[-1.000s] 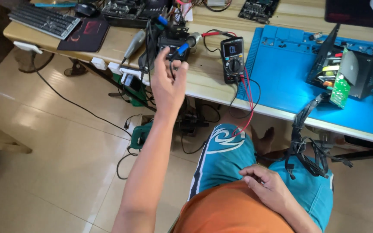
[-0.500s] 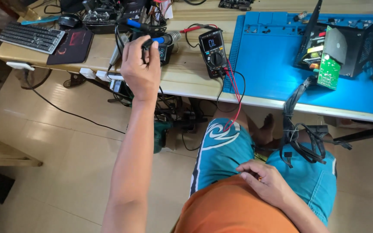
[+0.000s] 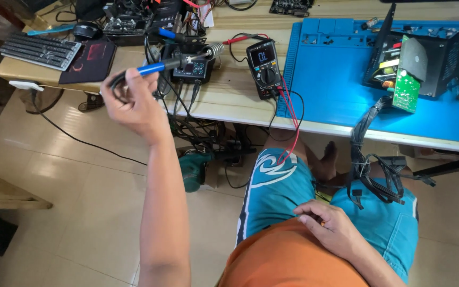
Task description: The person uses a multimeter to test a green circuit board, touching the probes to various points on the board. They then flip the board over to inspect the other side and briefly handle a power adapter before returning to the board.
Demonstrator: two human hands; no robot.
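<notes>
A: What's the left hand got?

B: Soldering iron, blue-and-black handle. Fingers wrapped shut round the rear of the handle, fist tight, cable looping out behind the palm. Hand's lifted off the bench, arm stretched out over the floor.

A: And the tip end?

B: Points right & slightly up from the grip, toward the coil stand. Looks to be at the coil's mouth, but can't tell if it's touching.

A: What's to the left of the grip?

B: Beyond the knuckles, a dark mouse pad w/ a red pattern, then a black keyboard further left, both on the wooden bench. White cable plug hangs at the bench edge.

A: Just past the grip?

B: Soldering station, small dark box w/ a lit display, right behind the iron's shaft. Tangle of black leads drops under it.

A: Further right?

B: Multimeter, screen lit, red & black probe leads running down off the bench edge toward the lap. Then a blue work mat, well apart from the grip, w/ an opened black power supply case and a green circuit board leaning on it.

A: Right hand?

B: Resting on the orange shirt at the lap, fingers loosely curled, holding nothing. Far from the iron, below & right of the grip. Black cable bundle hangs over the blue shorts just beside it.
</notes>
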